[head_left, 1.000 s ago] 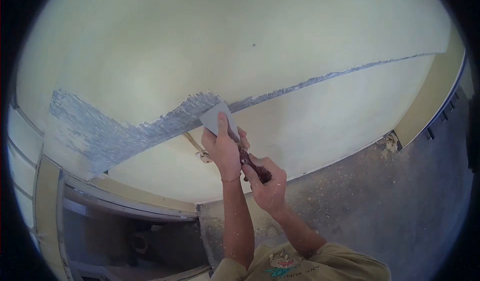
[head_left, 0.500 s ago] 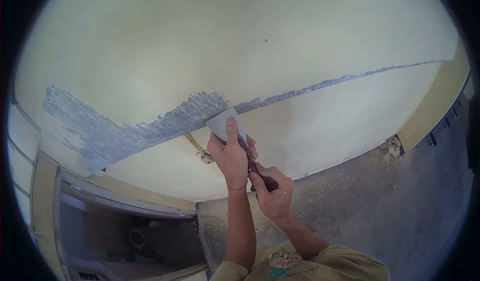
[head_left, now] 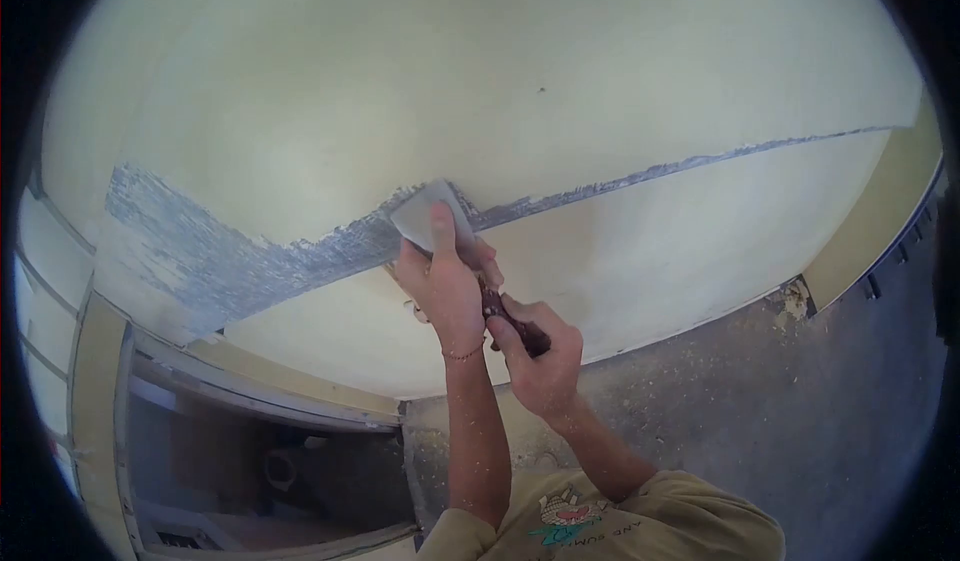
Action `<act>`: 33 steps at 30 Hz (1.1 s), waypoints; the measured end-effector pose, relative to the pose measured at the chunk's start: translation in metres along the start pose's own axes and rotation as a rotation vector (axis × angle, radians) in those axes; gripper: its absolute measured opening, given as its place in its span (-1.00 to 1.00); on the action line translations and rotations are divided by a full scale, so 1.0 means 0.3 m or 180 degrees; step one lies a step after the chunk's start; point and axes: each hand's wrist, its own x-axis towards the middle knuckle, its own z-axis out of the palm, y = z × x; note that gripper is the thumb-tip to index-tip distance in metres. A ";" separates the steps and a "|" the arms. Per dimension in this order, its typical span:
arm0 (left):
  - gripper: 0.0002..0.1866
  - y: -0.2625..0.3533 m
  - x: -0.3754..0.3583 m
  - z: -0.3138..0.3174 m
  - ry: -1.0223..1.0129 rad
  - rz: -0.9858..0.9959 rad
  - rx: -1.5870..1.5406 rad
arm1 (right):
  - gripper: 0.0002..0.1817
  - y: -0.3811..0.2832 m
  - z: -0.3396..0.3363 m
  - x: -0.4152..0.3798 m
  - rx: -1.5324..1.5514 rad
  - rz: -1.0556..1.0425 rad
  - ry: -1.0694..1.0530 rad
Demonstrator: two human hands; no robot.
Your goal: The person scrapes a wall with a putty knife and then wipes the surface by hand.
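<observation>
A scraper with a broad grey blade (head_left: pixel 418 217) lies against the wall (head_left: pixel 330 81), its edge at the top of a rough grey scraped band (head_left: pixel 200 251). My left hand (head_left: pixel 447 286) is closed on it, thumb stretched along the blade and fingers behind. Lower and to the right, my right hand (head_left: pixel 543 356) wraps round the dark reddish-brown handle (head_left: pixel 495 306). Pale specks dot both forearms. A thin bracelet (head_left: pixel 462 354) circles my left wrist.
Below the band runs a pale lower wall (head_left: pixel 640 271). The grey floor (head_left: pixel 720 421) is strewn with small chips. At lower left is a framed opening (head_left: pixel 250 411) with a dark interior. A thin dark-edged ledge (head_left: pixel 885 226) curves at the right.
Both hands and the scraper have moved up and slightly left, and the blade now reaches the upper edge of the scraped band. The view has shifted a little.
</observation>
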 end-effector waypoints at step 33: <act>-0.67 0.008 -0.014 0.013 0.0178 -0.0019 0.0138 | -0.81 -0.007 -0.011 0.010 -0.0163 -0.0221 -0.0010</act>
